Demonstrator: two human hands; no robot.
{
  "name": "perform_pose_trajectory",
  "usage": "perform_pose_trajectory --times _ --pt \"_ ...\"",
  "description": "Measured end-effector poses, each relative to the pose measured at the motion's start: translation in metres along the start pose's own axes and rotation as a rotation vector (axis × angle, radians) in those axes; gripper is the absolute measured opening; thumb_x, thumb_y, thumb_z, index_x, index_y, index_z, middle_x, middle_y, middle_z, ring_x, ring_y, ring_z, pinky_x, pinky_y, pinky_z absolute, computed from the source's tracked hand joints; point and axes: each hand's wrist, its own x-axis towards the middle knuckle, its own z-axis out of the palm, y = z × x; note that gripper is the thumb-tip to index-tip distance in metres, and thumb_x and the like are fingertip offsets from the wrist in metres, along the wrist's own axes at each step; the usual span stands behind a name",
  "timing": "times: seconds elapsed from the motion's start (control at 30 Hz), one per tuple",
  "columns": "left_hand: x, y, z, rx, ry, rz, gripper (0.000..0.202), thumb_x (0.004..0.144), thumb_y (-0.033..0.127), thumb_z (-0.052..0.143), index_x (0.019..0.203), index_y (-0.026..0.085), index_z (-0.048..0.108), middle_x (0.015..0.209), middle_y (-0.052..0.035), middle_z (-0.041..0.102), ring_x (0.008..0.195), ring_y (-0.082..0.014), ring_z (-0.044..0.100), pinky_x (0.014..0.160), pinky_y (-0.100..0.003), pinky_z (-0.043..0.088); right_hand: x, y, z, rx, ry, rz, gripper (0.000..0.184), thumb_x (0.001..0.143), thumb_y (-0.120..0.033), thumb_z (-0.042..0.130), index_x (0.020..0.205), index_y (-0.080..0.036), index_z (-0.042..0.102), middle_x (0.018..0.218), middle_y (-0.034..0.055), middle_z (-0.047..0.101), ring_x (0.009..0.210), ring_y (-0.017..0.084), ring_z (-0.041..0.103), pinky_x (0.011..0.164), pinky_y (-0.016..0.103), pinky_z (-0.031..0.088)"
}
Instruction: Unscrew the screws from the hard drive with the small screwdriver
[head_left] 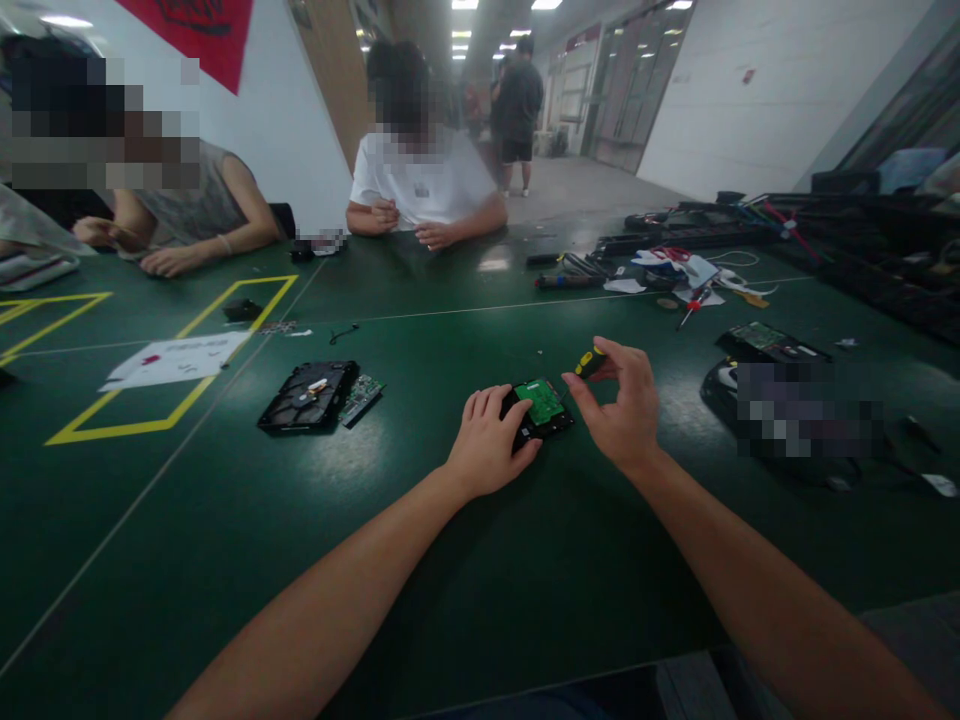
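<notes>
A hard drive (pixel 556 425) lies on the green table with its green circuit board (pixel 541 400) facing up. My left hand (pixel 486 440) grips its left side, fingers over the top edge and thumb along the near edge. Between the fingertips of my right hand (pixel 624 405) is a yellow and black screwdriver (pixel 589 361). It tilts down toward the drive's right edge; I cannot tell whether its tip touches a screw. To the left sit another black hard drive (pixel 307 397) and a loose circuit board (pixel 361 400).
Right of my hands are another drive (pixel 776 342) and a dark, partly blurred object (pixel 724 390). Cables, papers and a red screwdriver (pixel 697 300) lie farther back. A white sheet (pixel 176 360) lies across yellow tape at left. Two people (pixel 424 180) sit opposite; someone stands behind.
</notes>
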Motion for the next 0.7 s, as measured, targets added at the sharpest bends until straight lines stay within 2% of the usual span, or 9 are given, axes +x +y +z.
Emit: perform_pose_trajectory --times 0.1,0.3,0.53,0.7 --pt "0.0005 0.0003 -0.0007 -0.003 -0.001 -0.001 0.060 0.096 0.050 0.067 0.148 0.023 0.056 0.158 -0.0175 0.045 0.146 -0.0401 0.042 0.123 -0.064 0.035 0.0008 0.0004 -0.0006 -0.029 0.018 0.000 0.056 0.094 -0.027 0.076 0.145 -0.030 0.054 0.118 0.0085 0.064 0.088 0.023 0.067 0.079 0.046 0.064" --pt "0.0008 -0.0003 -0.0004 -0.010 0.005 -0.001 0.059 0.095 0.050 0.067 0.147 0.024 0.057 0.157 -0.0168 0.046 0.146 -0.0398 0.043 0.123 -0.064 0.035 -0.0033 0.0046 0.0044 0.058 -0.020 0.038 0.062 0.098 -0.023 0.068 0.155 -0.031 0.044 0.133 0.0114 0.065 0.096 0.025 0.071 0.083 0.047 0.066" --pt "-0.0002 -0.0006 -0.0004 -0.017 0.007 0.000 0.059 0.095 0.050 0.067 0.147 0.023 0.057 0.158 -0.0171 0.045 0.146 -0.0399 0.042 0.123 -0.063 0.034 0.0021 -0.0003 -0.0011 0.007 0.011 0.008 0.050 0.096 -0.028 0.073 0.143 -0.031 0.057 0.123 0.0092 0.063 0.096 0.025 0.067 0.080 0.045 0.065" --pt "-0.0002 0.0004 -0.0009 -0.002 -0.002 -0.002 0.059 0.096 0.051 0.065 0.147 0.021 0.057 0.157 -0.0182 0.046 0.146 -0.0398 0.042 0.123 -0.062 0.034 0.0012 0.0002 -0.0005 0.046 -0.016 0.024 0.051 0.100 -0.022 0.065 0.148 -0.029 0.052 0.130 0.0113 0.064 0.103 0.026 0.069 0.080 0.044 0.065"
